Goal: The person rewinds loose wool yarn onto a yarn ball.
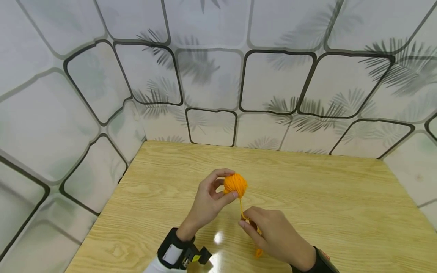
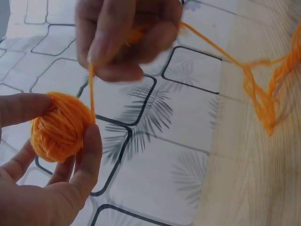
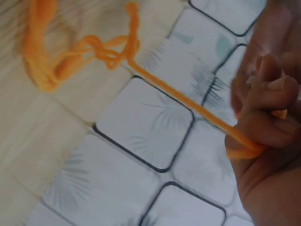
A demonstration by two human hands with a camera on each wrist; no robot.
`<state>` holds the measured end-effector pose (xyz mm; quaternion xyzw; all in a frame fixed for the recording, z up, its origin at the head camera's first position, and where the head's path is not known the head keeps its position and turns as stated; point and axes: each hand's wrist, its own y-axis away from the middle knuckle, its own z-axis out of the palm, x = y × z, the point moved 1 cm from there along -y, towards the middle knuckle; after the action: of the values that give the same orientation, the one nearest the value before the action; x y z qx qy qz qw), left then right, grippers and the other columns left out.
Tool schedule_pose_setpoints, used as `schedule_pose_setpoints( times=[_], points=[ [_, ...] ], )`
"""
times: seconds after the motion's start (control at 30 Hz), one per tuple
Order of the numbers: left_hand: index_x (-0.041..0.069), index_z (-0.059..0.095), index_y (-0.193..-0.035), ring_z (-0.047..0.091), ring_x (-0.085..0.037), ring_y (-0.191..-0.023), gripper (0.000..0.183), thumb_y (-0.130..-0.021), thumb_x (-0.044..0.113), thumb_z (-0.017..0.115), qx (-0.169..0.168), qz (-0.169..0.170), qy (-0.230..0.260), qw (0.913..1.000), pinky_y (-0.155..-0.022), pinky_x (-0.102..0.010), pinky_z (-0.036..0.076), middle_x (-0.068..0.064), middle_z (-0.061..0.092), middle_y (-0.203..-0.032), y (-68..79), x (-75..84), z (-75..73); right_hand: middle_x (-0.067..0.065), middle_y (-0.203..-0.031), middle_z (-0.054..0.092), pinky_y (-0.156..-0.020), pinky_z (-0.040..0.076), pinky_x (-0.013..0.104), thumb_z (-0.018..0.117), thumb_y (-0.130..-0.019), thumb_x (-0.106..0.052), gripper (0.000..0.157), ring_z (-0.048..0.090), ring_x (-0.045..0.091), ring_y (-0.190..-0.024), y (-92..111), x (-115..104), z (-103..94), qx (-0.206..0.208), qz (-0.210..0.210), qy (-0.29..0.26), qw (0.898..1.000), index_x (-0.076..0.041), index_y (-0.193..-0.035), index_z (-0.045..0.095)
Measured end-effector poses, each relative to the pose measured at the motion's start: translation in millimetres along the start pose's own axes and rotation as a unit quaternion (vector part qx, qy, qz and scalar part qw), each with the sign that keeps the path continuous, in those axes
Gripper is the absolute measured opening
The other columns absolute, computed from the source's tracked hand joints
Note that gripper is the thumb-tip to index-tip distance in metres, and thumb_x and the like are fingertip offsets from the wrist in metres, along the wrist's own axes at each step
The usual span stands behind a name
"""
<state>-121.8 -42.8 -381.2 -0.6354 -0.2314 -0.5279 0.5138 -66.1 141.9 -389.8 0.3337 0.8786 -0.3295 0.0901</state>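
An orange ball of yarn (image 1: 235,184) is held by my left hand (image 1: 210,201), its fingers and thumb curled round the ball's sides above the table. From the ball a single strand (image 2: 92,99) runs to my right hand (image 1: 271,231), which pinches it between thumb and forefinger. Past the right hand the strand continues to a loose, looped tangle of orange yarn (image 3: 106,52) near the tabletop. In the right wrist view the left hand is mostly hidden behind the right fingers (image 3: 277,94).
A wooden table (image 1: 164,178) lies under both hands. Behind it and to the left stands a pale wall covering (image 1: 211,79) with black outlines and leaf prints. Black wrist straps with a small device (image 1: 196,254) sit on the forearms.
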Motion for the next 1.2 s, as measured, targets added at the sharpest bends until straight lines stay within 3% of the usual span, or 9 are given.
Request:
schedule_pose_setpoints(
  times=[0.2,0.6,0.8,1.0,1.2],
  points=[
    [0.007,0.048,-0.123,0.049,-0.035,-0.103,0.042,-0.084,0.008,0.063,-0.004,-0.007,-0.008,0.9999,-0.080,-0.042,0.049,-0.013,0.046,-0.124,-0.6,-3.6,1.0,-0.019,-0.077,0.047,-0.051,0.032,0.006,0.063,-0.085,-0.015,0.014,0.038,-0.008,-0.059,-4.1,-21.7,-28.4,0.016,-0.012,-0.033,0.999,-0.022,-0.094,0.055],
    [0.009,0.050,-0.122,0.049,-0.031,-0.107,0.044,-0.081,0.005,0.066,0.008,-0.020,-0.037,0.9991,-0.084,-0.041,0.048,-0.009,0.047,-0.125,1.5,-10.8,-1.1,-0.018,-0.073,0.047,-0.048,0.031,0.006,0.064,-0.083,-0.006,0.024,0.036,-0.010,-0.058,-13.4,-41.5,-71.3,-0.002,-0.015,-0.115,0.993,-0.023,-0.097,0.056],
    [0.008,0.051,-0.121,0.050,-0.031,-0.106,0.044,-0.080,0.001,0.066,0.013,-0.054,-0.045,0.9975,-0.082,-0.039,0.049,-0.008,0.048,-0.124,0.8,-15.0,-1.8,-0.017,-0.072,0.045,-0.046,0.029,0.007,0.065,-0.077,0.005,0.035,0.033,-0.010,-0.058,-25.8,-52.1,-87.5,0.034,-0.036,-0.147,0.988,-0.022,-0.097,0.055],
    [0.005,0.050,-0.121,0.049,-0.031,-0.105,0.045,-0.079,-0.004,0.064,-0.026,-0.098,-0.060,0.9931,-0.081,-0.039,0.049,-0.010,0.047,-0.124,3.2,-16.0,3.5,-0.014,-0.074,0.047,-0.044,0.030,0.012,0.062,-0.076,0.011,0.037,0.029,-0.009,-0.056,-42.2,-51.1,-103.1,0.069,-0.025,-0.153,0.985,-0.019,-0.097,0.057],
    [0.015,0.052,-0.118,0.052,-0.026,-0.104,0.044,-0.079,0.002,0.067,-0.074,-0.110,-0.075,0.9883,-0.080,-0.034,0.050,-0.003,0.049,-0.122,7.6,-22.8,9.2,-0.014,-0.071,0.045,-0.042,0.028,0.016,0.059,-0.079,0.010,0.035,0.028,-0.006,-0.052,-60.2,-36.6,-109.1,0.091,-0.010,-0.138,0.986,-0.021,-0.095,0.059]
  ],
)
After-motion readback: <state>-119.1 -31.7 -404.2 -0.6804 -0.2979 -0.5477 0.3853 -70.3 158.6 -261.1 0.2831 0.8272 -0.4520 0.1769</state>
